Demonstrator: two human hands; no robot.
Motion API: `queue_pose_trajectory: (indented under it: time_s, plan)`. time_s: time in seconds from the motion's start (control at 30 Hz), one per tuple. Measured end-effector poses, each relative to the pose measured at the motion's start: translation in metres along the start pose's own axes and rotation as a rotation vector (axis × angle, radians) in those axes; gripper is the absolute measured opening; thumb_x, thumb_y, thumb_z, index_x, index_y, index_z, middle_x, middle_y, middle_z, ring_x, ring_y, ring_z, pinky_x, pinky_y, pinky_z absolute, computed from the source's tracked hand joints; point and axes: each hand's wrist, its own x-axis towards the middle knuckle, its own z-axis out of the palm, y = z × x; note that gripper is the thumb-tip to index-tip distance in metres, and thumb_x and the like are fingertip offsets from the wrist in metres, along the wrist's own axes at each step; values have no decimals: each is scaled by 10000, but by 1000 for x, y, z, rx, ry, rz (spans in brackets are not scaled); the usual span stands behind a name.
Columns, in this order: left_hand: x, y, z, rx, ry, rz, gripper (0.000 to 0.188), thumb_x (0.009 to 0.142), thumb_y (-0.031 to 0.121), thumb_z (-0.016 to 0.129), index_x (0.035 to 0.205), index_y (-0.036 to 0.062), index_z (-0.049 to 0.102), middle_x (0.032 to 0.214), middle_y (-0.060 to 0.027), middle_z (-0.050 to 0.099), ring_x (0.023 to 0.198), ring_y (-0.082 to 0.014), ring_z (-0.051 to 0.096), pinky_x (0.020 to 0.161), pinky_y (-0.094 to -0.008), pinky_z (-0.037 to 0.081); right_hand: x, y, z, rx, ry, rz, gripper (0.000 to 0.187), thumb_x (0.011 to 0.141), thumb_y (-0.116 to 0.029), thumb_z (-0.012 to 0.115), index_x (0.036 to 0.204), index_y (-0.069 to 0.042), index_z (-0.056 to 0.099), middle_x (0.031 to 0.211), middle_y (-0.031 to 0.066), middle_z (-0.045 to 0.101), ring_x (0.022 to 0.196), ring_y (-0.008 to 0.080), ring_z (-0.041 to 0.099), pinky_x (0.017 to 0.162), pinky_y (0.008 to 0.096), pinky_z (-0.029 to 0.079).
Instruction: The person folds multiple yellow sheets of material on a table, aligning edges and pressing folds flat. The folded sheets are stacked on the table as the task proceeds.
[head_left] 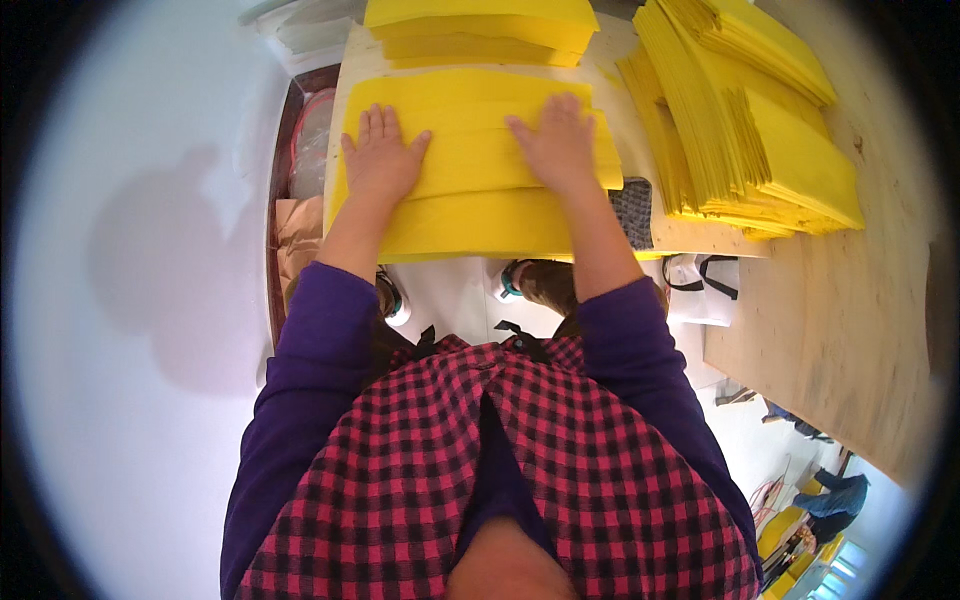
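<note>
Your left hand [382, 160] lies flat, fingers spread, on the yellow folded sheet [470, 215] at upper centre, gripping nothing; white floor lies open left of the board's edge. Your right hand [557, 142] presses likewise, open-palmed, beside the fanned yellow stack [760, 130] at upper right.

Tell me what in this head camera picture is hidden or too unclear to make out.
- Head view: the middle of the yellow sheet lies under the left hand and right hand, so any fold there is covered.
- Head view: the far yellow stack is cut off by the top edge.
- Head view: things beside the board in the brown tray are blurred by the fisheye rim.
- Head view: the table front is hidden by the checked shirt.
</note>
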Motion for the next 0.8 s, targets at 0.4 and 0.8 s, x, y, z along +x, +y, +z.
queue_pose_trajectory:
  time_s: [0.4, 0.8]
  plan:
    - [0, -2, 6, -2, 64, 39, 780, 936, 584, 338, 1482, 37, 232, 1557, -162, 174, 1454, -262, 132, 1154, -499, 107, 0, 18, 21, -4, -76, 63, 883, 912, -638, 327, 1473, 30, 186, 1560, 177, 140, 1456, 265, 103, 1172, 415, 71]
    - [5, -11, 9, -131, 99, 55, 702, 954, 532, 341, 1458, 47, 293, 1542, -144, 229, 1439, -272, 178, 1145, -516, 136, -2, 67, 2, 13, -182, 294, 821, 936, -614, 278, 1474, 2, 200, 1559, 142, 159, 1445, 258, 145, 1167, 431, 121]
